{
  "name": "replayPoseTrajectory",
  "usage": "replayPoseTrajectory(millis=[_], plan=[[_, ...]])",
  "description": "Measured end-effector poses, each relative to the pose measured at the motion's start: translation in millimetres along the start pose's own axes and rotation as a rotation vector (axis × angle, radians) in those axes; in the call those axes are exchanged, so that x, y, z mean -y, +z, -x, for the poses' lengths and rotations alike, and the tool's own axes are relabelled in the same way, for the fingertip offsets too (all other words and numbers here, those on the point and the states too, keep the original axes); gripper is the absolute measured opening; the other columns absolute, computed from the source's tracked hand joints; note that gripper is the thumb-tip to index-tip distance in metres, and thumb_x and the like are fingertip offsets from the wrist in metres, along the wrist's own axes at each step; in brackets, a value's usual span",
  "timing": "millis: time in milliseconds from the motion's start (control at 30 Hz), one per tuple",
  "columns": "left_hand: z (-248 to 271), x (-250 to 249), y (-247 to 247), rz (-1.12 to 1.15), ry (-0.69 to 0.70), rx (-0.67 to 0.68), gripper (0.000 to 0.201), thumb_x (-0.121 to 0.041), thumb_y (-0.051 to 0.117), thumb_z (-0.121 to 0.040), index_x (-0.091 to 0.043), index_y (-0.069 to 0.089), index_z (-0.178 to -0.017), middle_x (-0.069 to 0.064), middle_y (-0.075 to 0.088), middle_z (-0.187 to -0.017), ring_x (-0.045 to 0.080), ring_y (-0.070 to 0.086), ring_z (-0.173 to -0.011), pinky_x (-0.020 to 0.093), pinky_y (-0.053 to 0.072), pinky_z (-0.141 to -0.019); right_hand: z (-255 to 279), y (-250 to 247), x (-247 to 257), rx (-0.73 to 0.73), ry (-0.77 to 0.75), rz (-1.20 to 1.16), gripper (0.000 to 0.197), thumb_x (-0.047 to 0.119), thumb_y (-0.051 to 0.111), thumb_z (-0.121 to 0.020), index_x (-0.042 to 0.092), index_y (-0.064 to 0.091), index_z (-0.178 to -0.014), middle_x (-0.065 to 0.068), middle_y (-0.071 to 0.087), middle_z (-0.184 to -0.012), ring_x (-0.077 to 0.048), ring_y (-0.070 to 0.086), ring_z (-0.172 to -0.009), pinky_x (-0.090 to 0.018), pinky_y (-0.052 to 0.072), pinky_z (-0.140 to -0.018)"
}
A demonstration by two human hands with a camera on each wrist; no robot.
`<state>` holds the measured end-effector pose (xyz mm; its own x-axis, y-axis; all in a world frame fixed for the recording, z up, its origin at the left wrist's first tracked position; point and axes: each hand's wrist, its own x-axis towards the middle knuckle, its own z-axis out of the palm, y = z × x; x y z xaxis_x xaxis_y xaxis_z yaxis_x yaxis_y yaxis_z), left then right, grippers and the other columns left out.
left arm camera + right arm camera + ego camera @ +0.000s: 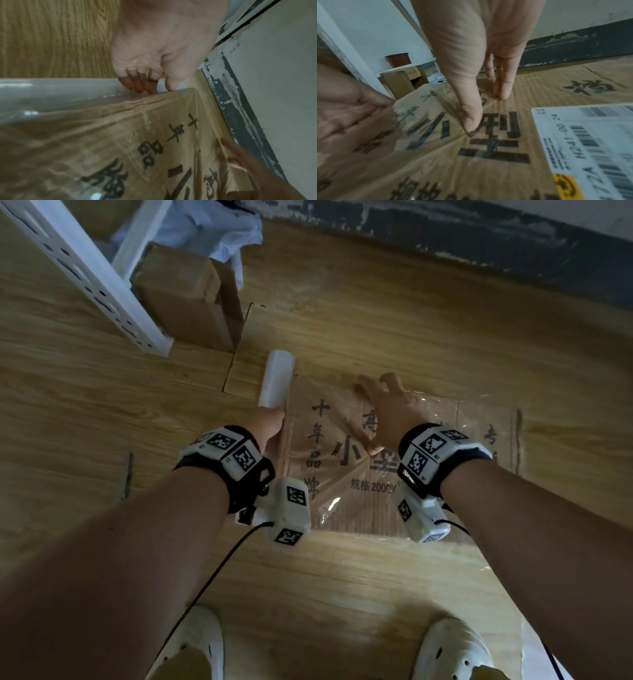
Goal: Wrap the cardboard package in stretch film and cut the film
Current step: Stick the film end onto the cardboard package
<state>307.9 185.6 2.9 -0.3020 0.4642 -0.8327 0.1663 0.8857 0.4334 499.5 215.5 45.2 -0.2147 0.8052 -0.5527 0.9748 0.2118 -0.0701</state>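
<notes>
A flat cardboard package [346, 508] printed with large black characters lies on the wooden floor, with clear stretch film [442, 412] drawn over its top. The white stretch film roll [278, 374] lies along the package's left edge. My left hand [269, 422] grips the roll's near end, its fingers [142, 83] curled over the roll [51, 92]. My right hand [387, 409] lies flat on the film in the middle of the package, fingers spread. In the right wrist view its straight fingers [503, 88] and thumb press the film down. A white shipping label [590, 148] sits on the package.
A white perforated rack post [102, 278] and stacked cardboard boxes [185, 302] stand at the back left. A dark baseboard [479, 251] runs along the far wall. My two white shoes [191, 642] stand at the package's near edge. A brown pot [398, 60] sits on the rack.
</notes>
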Motion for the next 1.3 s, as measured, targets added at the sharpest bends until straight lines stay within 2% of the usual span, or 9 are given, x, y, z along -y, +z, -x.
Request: replayPoseTrajectory(millis=[133, 367, 467, 567, 733, 833, 933, 1033, 1300], plan=[[5, -8, -7, -0.031, 0.013, -0.014, 0.043, -0.023, 0.044, -0.099, 0.003, 0.048, -0.133, 0.005, 0.042, -0.07, 0.017, 0.035, -0.056, 0.025, 0.029, -0.048, 5, -1, 0, -0.018, 0.072, 0.013, 0.118, 0.022, 0.092, -0.057, 0.032, 0.018, -0.148, -0.013, 0.026, -0.141, -0.036, 0.053, -0.115, -0.041, 0.056, -0.083], [32, -27, -13, -0.043, 0.045, -0.031, 0.015, -0.015, 0.049, -0.095, -0.004, 0.054, -0.105, 0.004, 0.043, -0.074, 0.013, 0.039, -0.064, 0.022, 0.033, -0.058, 16, -13, -3, 0.039, 0.054, -0.091, 0.106, 0.013, 0.077, -0.078, 0.02, 0.003, -0.154, -0.015, 0.064, -0.113, -0.022, 0.057, -0.08, -0.025, 0.045, -0.058], [48, -36, -10, -0.042, 0.109, -0.001, 0.024, -0.013, 0.05, -0.095, -0.011, 0.045, -0.072, 0.001, 0.042, -0.072, 0.01, 0.038, -0.061, 0.022, 0.035, -0.06, 26, -28, 0, 0.124, 0.057, -0.226, 0.108, 0.039, 0.067, -0.086, 0.017, -0.015, -0.153, -0.012, 0.061, -0.125, -0.017, 0.055, -0.077, -0.024, 0.044, -0.062], [69, -43, -7, -0.038, 0.175, -0.024, 0.029, -0.013, 0.05, -0.095, -0.011, 0.042, -0.068, 0.006, 0.046, -0.076, 0.016, 0.044, -0.069, 0.025, 0.037, -0.074, 39, -38, 16, 0.188, 0.096, -0.36, 0.113, 0.067, 0.056, -0.08, 0.02, -0.017, -0.152, 0.0, 0.056, -0.132, -0.021, 0.061, -0.095, -0.032, 0.051, -0.078], [105, -58, 4, -0.055, 0.271, 0.055, 0.012, -0.011, 0.044, -0.097, -0.007, 0.05, -0.088, 0.011, 0.05, -0.091, 0.019, 0.046, -0.073, 0.024, 0.036, -0.064, 53, -32, 32, 0.095, 0.223, -0.531, 0.152, 0.096, 0.042, -0.027, 0.028, -0.019, -0.149, -0.014, 0.049, -0.141, -0.036, 0.055, -0.119, -0.043, 0.05, -0.093], [121, -67, 13, -0.055, 0.314, 0.086, 0.024, -0.007, 0.039, -0.095, -0.004, 0.053, -0.114, 0.009, 0.054, -0.082, 0.017, 0.048, -0.068, 0.024, 0.036, -0.056, 60, -35, 29, 0.042, 0.308, -0.583, 0.15, 0.09, 0.048, -0.032, 0.027, -0.024, -0.147, -0.018, 0.05, -0.139, -0.038, 0.057, -0.114, -0.047, 0.049, -0.096], [133, -75, 22, -0.056, 0.342, 0.122, 0.033, -0.009, 0.041, -0.097, 0.001, 0.051, -0.127, 0.016, 0.061, -0.119, 0.021, 0.057, -0.087, 0.024, 0.037, -0.061, 64, -44, 20, 0.003, 0.372, -0.602, 0.14, 0.079, 0.063, -0.05, 0.025, -0.019, -0.15, -0.018, 0.049, -0.137, -0.037, 0.057, -0.113, -0.046, 0.048, -0.098], [140, -81, 33, -0.114, 0.376, 0.157, 0.035, -0.011, 0.043, -0.097, -0.003, 0.053, -0.129, 0.013, 0.059, -0.12, 0.021, 0.058, -0.094, 0.024, 0.037, -0.055, 70, -50, 1, -0.059, 0.388, -0.641, 0.111, 0.066, 0.064, -0.071, 0.019, 0.002, -0.151, -0.01, 0.055, -0.121, -0.03, 0.057, -0.099, -0.037, 0.048, -0.089], [147, -93, 72, -0.09, 0.422, 0.224, 0.034, -0.005, 0.043, -0.095, -0.001, 0.054, -0.127, 0.011, 0.06, -0.108, 0.021, 0.052, -0.084, 0.019, 0.04, -0.051, 81, -62, -39, -0.111, 0.367, -0.682, 0.084, 0.059, 0.058, -0.082, 0.022, 0.017, -0.146, -0.011, 0.057, -0.121, -0.024, 0.057, -0.086, -0.035, 0.051, -0.069]])
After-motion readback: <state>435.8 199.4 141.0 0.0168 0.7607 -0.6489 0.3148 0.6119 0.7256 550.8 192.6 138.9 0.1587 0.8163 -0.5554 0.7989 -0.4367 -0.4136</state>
